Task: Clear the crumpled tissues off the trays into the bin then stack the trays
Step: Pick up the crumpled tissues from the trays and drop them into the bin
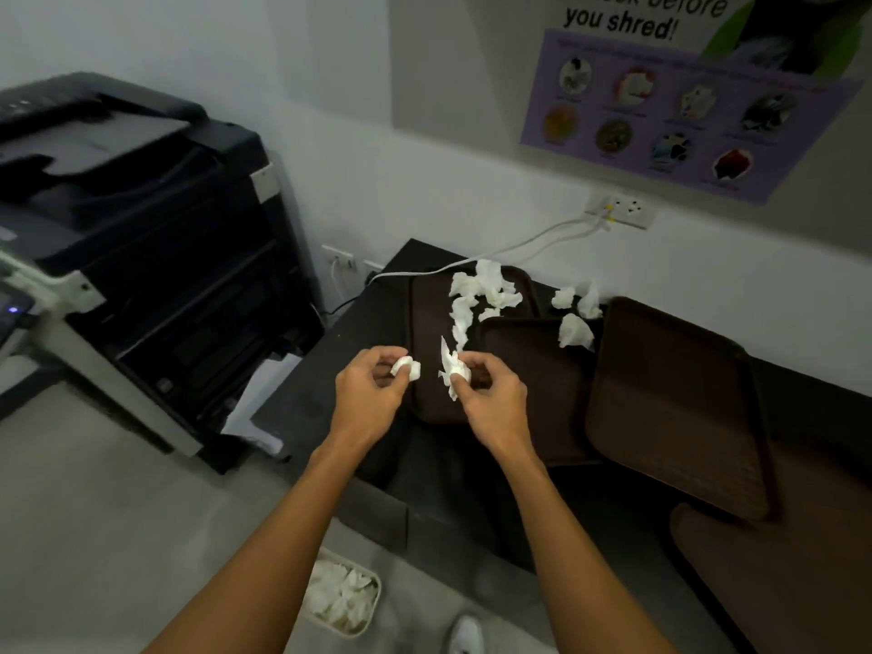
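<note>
Dark counter [321, 370] against a white wall, centre frame; printer [118, 205] upper left, poster [684, 110] upper right. Brown trays overlap on the counter: left tray [429, 323], middle tray [533, 380], right tray [674, 408]. Left hand [373, 389] is curled, pinching a small wad [406, 368] between thumb and fingertips over the left tray's near edge. Right hand [490, 398] likewise pinches a ragged wad [453, 370], with a tail hanging past the fingers. Both wads sit at the fingertips, not in the palms. Loose tissues [486, 285] lie on the left tray's far end; more tissues [573, 330] lie right of them, by the middle tray's far corner. The bin [375, 580], bottom centre between the forearms, already holds tissues. Judgement: the step in hand is carry-and-drop. Ball each wad tighter so the tail sheds nothing, bring both hands right over the bin before letting go, then return for the rest.
</note>
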`<move>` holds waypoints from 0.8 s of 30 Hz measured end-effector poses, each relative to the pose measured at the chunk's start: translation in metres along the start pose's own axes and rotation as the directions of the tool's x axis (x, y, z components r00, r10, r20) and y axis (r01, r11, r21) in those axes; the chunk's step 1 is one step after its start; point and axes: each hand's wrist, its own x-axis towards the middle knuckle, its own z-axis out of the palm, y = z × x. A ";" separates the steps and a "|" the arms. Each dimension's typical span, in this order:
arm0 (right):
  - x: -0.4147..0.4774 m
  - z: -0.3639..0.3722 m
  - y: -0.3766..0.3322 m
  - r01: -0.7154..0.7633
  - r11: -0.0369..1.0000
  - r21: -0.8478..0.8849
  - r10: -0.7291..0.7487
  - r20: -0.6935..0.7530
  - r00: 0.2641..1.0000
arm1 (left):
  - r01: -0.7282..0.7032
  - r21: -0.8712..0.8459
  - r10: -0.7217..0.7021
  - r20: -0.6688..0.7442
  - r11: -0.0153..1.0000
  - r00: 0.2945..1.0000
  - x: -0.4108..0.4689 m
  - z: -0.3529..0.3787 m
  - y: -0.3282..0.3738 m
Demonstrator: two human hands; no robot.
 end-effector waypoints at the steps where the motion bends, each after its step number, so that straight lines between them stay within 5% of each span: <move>1: -0.010 0.012 -0.004 0.002 1.000 0.014 -0.002 0.017 1.000 | 0.007 0.007 -0.007 -0.009 1.000 1.000 -0.007 -0.015 -0.004; 13: -0.128 0.134 -0.012 0.020 0.999 0.042 -0.028 0.200 0.979 | 0.169 0.009 -0.166 -0.160 0.985 0.973 -0.108 -0.139 -0.076; 24: -0.161 0.187 0.048 0.061 0.997 -0.046 -0.037 0.403 0.915 | 0.410 -0.027 -0.403 -0.255 0.911 0.879 -0.162 -0.147 -0.153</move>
